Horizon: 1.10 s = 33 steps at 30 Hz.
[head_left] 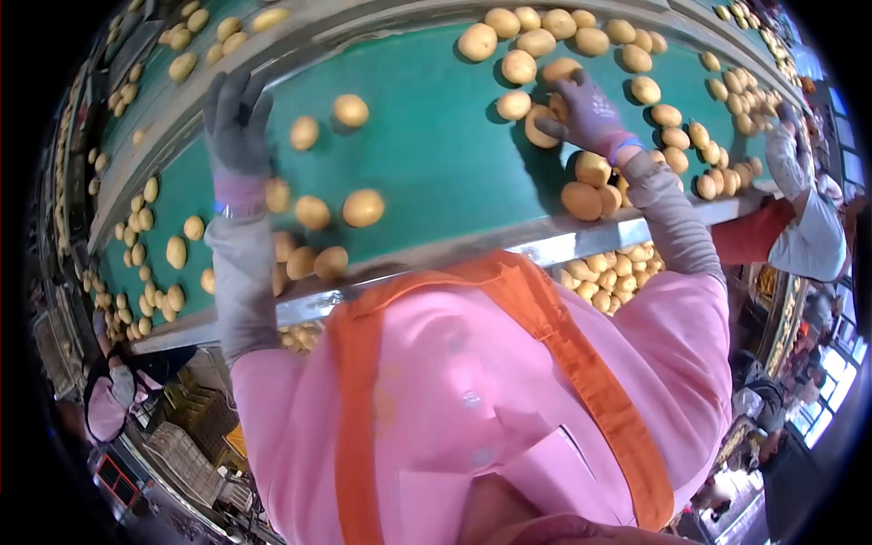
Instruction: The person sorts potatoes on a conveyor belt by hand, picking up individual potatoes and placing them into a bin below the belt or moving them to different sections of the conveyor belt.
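Note:
My left hand [238, 127], in a grey glove, is stretched out with fingers up over the far edge of the green belt [418, 118], holding nothing. Loose potatoes [363, 208] lie to its right and near its wrist. My right hand [589, 113], in a purple-grey glove, bends around a potato [559, 107], thumb on one side and fingers on the other. Its thumb also lies over another potato [541, 128], and its fingertips are beside one more [561, 70]. The palm side is hidden.
Many potatoes [581, 201] are spread along the belt at both sides. A metal rail [563, 247] edges the near side, with piled potatoes [618, 277] below. Co-workers reach in at the right [804, 218] and stand at the lower left [113, 400]. Another belt [145, 91] runs beyond.

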Each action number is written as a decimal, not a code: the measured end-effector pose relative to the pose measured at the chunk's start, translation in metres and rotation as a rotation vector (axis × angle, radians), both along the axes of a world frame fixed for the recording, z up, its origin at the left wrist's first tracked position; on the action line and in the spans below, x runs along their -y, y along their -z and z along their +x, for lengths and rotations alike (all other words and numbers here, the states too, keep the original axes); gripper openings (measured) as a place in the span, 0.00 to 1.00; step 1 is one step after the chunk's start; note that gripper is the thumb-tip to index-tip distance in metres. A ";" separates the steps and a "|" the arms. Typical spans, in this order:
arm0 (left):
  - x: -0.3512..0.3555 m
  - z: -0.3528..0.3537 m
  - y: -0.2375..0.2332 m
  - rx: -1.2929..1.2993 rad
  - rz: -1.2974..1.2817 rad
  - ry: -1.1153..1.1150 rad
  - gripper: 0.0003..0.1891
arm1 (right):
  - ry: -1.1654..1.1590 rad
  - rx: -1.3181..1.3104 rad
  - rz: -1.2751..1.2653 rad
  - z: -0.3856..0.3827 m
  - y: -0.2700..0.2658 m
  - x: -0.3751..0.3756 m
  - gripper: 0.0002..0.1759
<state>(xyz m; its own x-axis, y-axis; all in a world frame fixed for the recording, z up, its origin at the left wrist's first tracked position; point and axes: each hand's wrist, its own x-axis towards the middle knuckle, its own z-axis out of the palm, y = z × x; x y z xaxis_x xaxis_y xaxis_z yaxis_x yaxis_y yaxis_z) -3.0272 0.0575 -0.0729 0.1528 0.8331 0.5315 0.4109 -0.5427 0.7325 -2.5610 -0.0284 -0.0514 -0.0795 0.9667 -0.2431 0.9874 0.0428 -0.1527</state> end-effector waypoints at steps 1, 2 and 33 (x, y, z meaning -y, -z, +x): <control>0.017 -0.002 -0.001 0.296 -0.284 0.042 0.19 | -0.027 0.002 -0.006 -0.010 -0.001 0.003 0.36; 0.032 -0.003 -0.003 0.585 -0.574 0.091 0.18 | -0.048 0.004 -0.012 -0.020 -0.005 0.005 0.35; 0.174 -0.254 0.030 0.219 -0.782 -0.003 0.18 | 0.692 0.465 -0.199 -0.029 0.040 0.075 0.30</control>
